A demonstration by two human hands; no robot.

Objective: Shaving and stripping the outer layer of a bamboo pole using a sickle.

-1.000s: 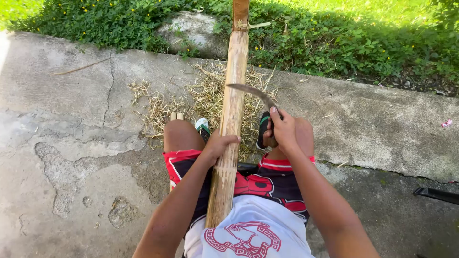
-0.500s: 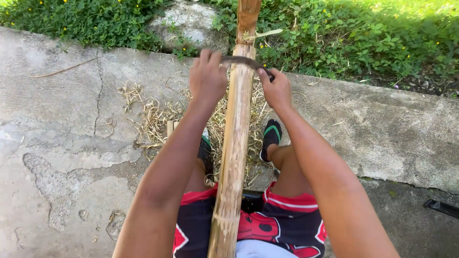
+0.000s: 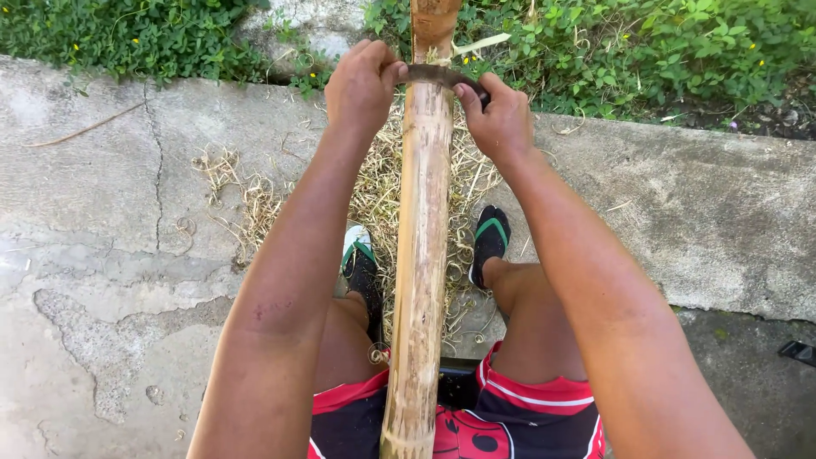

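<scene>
A long bamboo pole (image 3: 421, 255) runs from my lap away toward the grass, lying between my legs. A curved dark blade (image 3: 433, 75) lies across the pole near its far end. My left hand (image 3: 361, 85) grips the blade's left end. My right hand (image 3: 497, 119) grips its right end, where the handle is hidden in my fist. Both arms are stretched out forward. A pale strip of peeled skin (image 3: 480, 42) curls off the pole just past the blade.
Dry bamboo shavings (image 3: 255, 200) lie scattered on the cracked concrete slab (image 3: 110, 221) around my sandalled feet (image 3: 491, 238). Green plants (image 3: 646, 51) and a grey stone (image 3: 293, 25) border the slab's far edge. A dark object (image 3: 799, 351) lies at the right edge.
My left hand left the pole's middle and took the blade's free end. Both hands then slid the blade farther along the pole, away from me.
</scene>
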